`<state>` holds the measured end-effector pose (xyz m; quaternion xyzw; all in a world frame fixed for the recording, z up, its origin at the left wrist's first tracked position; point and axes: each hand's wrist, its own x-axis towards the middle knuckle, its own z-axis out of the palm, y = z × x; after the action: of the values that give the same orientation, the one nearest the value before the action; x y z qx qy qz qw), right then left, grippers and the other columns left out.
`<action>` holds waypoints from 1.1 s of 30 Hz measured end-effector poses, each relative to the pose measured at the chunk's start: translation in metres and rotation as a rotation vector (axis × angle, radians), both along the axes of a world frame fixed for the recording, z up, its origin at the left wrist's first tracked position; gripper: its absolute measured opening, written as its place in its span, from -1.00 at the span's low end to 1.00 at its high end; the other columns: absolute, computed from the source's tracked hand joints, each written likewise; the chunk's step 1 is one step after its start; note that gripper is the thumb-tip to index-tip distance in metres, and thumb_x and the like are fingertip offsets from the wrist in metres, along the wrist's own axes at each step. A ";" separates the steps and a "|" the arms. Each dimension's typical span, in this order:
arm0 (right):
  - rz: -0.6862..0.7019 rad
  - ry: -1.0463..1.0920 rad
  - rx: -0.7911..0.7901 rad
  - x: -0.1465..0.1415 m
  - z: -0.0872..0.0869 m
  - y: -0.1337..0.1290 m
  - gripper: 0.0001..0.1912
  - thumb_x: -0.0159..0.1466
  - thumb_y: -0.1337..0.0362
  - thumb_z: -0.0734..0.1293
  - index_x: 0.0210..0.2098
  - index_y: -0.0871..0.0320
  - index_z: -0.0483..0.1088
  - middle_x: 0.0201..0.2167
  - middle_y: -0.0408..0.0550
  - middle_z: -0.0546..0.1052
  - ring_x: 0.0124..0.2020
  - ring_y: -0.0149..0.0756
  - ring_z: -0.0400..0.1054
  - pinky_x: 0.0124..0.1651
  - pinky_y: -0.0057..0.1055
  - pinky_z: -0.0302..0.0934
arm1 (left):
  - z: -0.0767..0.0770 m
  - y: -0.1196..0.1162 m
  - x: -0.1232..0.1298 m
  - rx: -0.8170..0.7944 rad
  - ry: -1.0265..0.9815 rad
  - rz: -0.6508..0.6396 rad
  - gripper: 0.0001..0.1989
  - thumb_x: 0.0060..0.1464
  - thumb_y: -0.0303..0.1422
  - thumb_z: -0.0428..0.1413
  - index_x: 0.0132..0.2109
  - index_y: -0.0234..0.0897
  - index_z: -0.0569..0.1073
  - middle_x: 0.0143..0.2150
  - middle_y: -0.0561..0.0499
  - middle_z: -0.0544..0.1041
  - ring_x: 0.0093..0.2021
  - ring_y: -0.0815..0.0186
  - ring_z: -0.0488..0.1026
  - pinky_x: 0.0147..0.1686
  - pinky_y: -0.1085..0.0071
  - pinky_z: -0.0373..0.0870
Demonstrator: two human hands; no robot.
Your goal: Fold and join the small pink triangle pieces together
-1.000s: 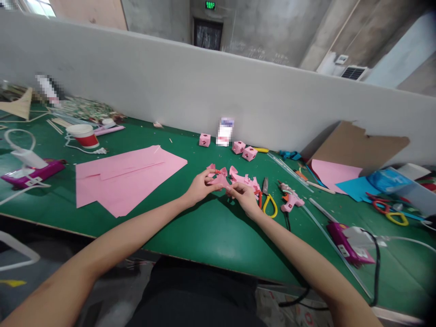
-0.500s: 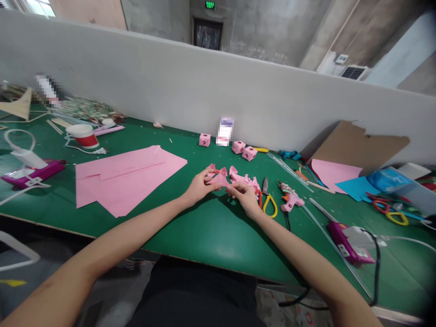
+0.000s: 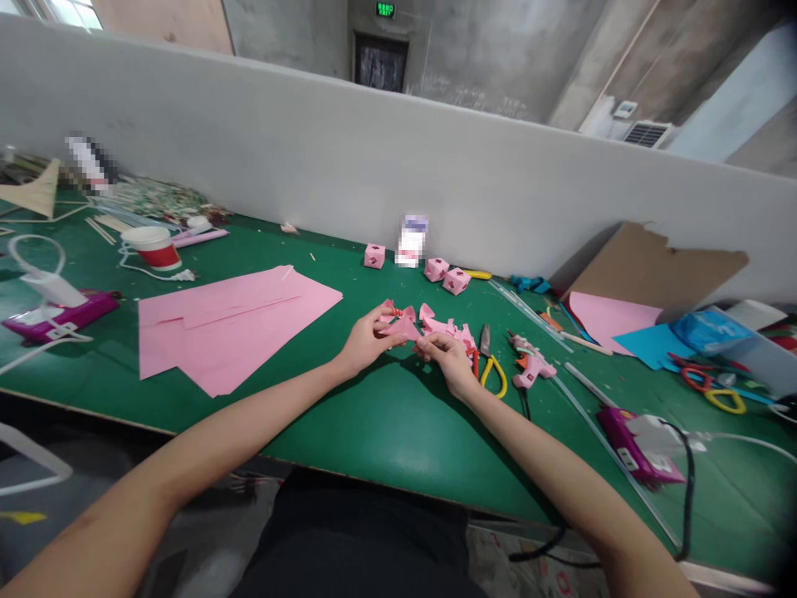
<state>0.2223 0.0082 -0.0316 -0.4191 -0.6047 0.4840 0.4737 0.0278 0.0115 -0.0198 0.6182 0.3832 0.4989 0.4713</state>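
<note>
My left hand [image 3: 367,342] is closed on a folded pink paper piece [image 3: 402,327], thumb in front and fingers behind. With thumb and fingertips, my right hand [image 3: 445,355] pinches the right-hand tip of that same piece. Small pink paper scraps [image 3: 457,330] lie just beyond my right hand. Beside it are pliers [image 3: 491,365] with yellow and red handles, and a pink glue gun [image 3: 531,364] lies farther right. Three pink paper cubes with cut-out holes stand toward the partition, one apart on the left [image 3: 374,256] and a pair on the right [image 3: 457,281].
Large pink paper sheets [image 3: 249,340] cover the table's left part. A red and white cup [image 3: 151,249] and a purple power strip [image 3: 80,316] stand at the left. Another power strip [image 3: 641,444] with cables sits at the right, near scissors [image 3: 726,400]. A grey partition [image 3: 299,158] runs behind.
Both hands stay almost where they were, still on the pink paper piece. My right fingertips have shifted very slightly to the right along with its tip.
</note>
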 end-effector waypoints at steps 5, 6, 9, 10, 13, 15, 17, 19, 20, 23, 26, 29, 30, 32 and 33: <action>0.022 -0.023 -0.019 0.000 -0.002 0.001 -0.64 0.01 -0.01 0.48 -0.34 0.12 0.49 -0.43 -0.10 0.56 -0.45 -0.34 0.40 -0.44 -0.44 0.23 | 0.002 0.001 -0.002 -0.012 -0.021 0.015 -0.44 -0.07 -0.21 0.28 0.04 -0.32 0.31 -0.31 -0.06 0.59 -0.33 0.24 0.57 -0.35 0.38 0.51; 0.027 -0.024 -0.026 0.000 -0.003 0.001 -0.62 0.00 0.00 0.49 -0.32 0.12 0.49 -0.43 -0.11 0.56 -0.45 -0.34 0.41 -0.44 -0.45 0.22 | 0.002 0.001 -0.003 -0.011 -0.019 0.021 -0.44 -0.07 -0.21 0.28 0.04 -0.33 0.31 -0.32 -0.06 0.59 -0.34 0.24 0.57 -0.36 0.39 0.51; 0.035 -0.019 -0.024 0.000 -0.003 0.001 -0.62 0.02 0.00 0.48 -0.30 0.13 0.48 -0.43 -0.10 0.55 -0.45 -0.34 0.40 -0.44 -0.45 0.22 | 0.004 0.001 -0.003 -0.011 -0.012 0.027 -0.44 -0.06 -0.21 0.28 0.03 -0.33 0.31 -0.31 -0.06 0.58 -0.35 0.25 0.57 -0.37 0.40 0.50; 0.035 -0.012 -0.017 0.000 -0.002 0.001 -0.64 0.04 -0.01 0.46 -0.32 0.13 0.47 -0.43 -0.10 0.54 -0.46 -0.35 0.39 -0.44 -0.45 0.22 | 0.003 0.001 -0.003 -0.011 -0.012 0.023 -0.44 -0.06 -0.21 0.28 0.04 -0.33 0.31 -0.32 -0.06 0.59 -0.35 0.25 0.57 -0.37 0.40 0.50; 0.038 0.019 0.005 0.000 0.000 -0.001 -0.69 0.09 0.00 0.43 -0.36 0.12 0.45 -0.42 -0.12 0.53 -0.47 -0.38 0.37 -0.45 -0.46 0.20 | 0.002 0.001 -0.003 -0.010 -0.014 -0.004 -0.45 -0.05 -0.21 0.27 0.05 -0.32 0.30 -0.32 -0.06 0.60 -0.33 0.23 0.58 -0.34 0.38 0.50; 0.047 0.033 0.013 0.000 0.001 -0.002 -0.71 0.11 0.02 0.43 -0.38 0.12 0.44 -0.46 -0.14 0.51 -0.48 -0.40 0.35 -0.46 -0.47 0.18 | 0.000 0.001 -0.002 -0.008 -0.012 -0.020 -0.43 -0.04 -0.22 0.26 0.07 -0.32 0.29 -0.30 -0.07 0.61 -0.31 0.22 0.58 -0.31 0.36 0.50; 0.055 0.035 0.018 0.000 0.002 -0.002 -0.73 0.13 0.04 0.42 -0.41 0.12 0.43 -0.49 -0.15 0.49 -0.51 -0.42 0.32 -0.46 -0.47 0.17 | -0.001 0.001 -0.002 -0.007 -0.008 -0.027 -0.42 -0.04 -0.22 0.26 0.09 -0.32 0.28 -0.29 -0.08 0.61 -0.29 0.20 0.58 -0.27 0.33 0.50; 0.065 0.029 0.021 0.000 0.002 -0.002 -0.72 0.14 0.05 0.41 -0.44 0.13 0.40 -0.51 -0.17 0.48 -0.53 -0.43 0.29 -0.46 -0.47 0.16 | -0.001 0.001 -0.002 0.001 -0.001 -0.026 -0.43 -0.05 -0.23 0.26 0.08 -0.32 0.29 -0.28 -0.09 0.61 -0.27 0.19 0.58 -0.24 0.31 0.49; 0.072 0.016 0.021 0.000 0.002 -0.002 -0.71 0.14 0.04 0.41 -0.45 0.13 0.38 -0.52 -0.17 0.47 -0.54 -0.43 0.29 -0.46 -0.47 0.16 | -0.001 0.001 -0.002 0.008 0.007 -0.020 -0.43 -0.06 -0.23 0.27 0.07 -0.32 0.29 -0.27 -0.09 0.61 -0.26 0.18 0.58 -0.23 0.30 0.49; 0.107 -0.049 0.018 0.000 0.000 -0.001 -0.68 0.13 0.00 0.40 -0.43 0.14 0.38 -0.54 -0.17 0.47 -0.54 -0.40 0.30 -0.45 -0.45 0.18 | -0.003 0.003 -0.003 0.029 0.048 0.001 -0.44 -0.08 -0.23 0.27 0.05 -0.34 0.32 -0.22 -0.13 0.59 -0.26 0.17 0.57 -0.21 0.28 0.47; 0.144 -0.105 0.029 0.001 -0.002 -0.001 -0.66 0.13 -0.02 0.40 -0.39 0.14 0.39 -0.53 -0.17 0.48 -0.50 -0.39 0.33 -0.42 -0.45 0.18 | -0.005 0.005 -0.003 0.035 0.075 -0.020 -0.41 -0.09 -0.22 0.28 0.06 -0.35 0.31 -0.20 -0.14 0.57 -0.28 0.18 0.55 -0.24 0.29 0.45; 0.163 -0.150 0.028 0.001 -0.002 -0.001 -0.66 0.14 -0.02 0.39 -0.38 0.15 0.40 -0.50 -0.15 0.50 -0.49 -0.40 0.34 -0.41 -0.46 0.18 | -0.007 0.005 -0.003 0.048 0.110 -0.060 -0.40 -0.08 -0.22 0.27 0.08 -0.34 0.30 -0.21 -0.12 0.56 -0.30 0.21 0.53 -0.26 0.31 0.44; 0.165 -0.162 0.027 0.001 -0.002 -0.002 -0.65 0.14 -0.03 0.39 -0.37 0.15 0.41 -0.50 -0.15 0.50 -0.49 -0.40 0.34 -0.41 -0.46 0.17 | -0.008 0.005 -0.003 0.055 0.123 -0.065 -0.40 -0.08 -0.21 0.27 0.09 -0.33 0.29 -0.22 -0.11 0.56 -0.31 0.21 0.53 -0.27 0.31 0.43; 0.164 -0.178 0.027 0.001 -0.002 -0.002 -0.64 0.14 -0.04 0.39 -0.37 0.16 0.41 -0.50 -0.14 0.51 -0.49 -0.39 0.34 -0.41 -0.46 0.17 | -0.008 0.004 -0.002 0.073 0.143 -0.053 -0.39 -0.08 -0.22 0.27 0.09 -0.32 0.29 -0.18 -0.12 0.55 -0.29 0.21 0.53 -0.26 0.31 0.43; 0.163 -0.182 0.028 0.001 -0.002 -0.002 -0.64 0.14 -0.04 0.39 -0.38 0.16 0.41 -0.50 -0.13 0.51 -0.49 -0.39 0.34 -0.41 -0.46 0.17 | -0.008 0.004 -0.002 0.083 0.150 -0.043 -0.40 -0.09 -0.23 0.27 0.09 -0.31 0.29 -0.14 -0.14 0.54 -0.27 0.21 0.53 -0.25 0.31 0.43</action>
<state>0.2229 0.0061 -0.0332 -0.4041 -0.6838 0.4726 0.3818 0.0260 0.0154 -0.0275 0.6808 0.3829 0.4566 0.4258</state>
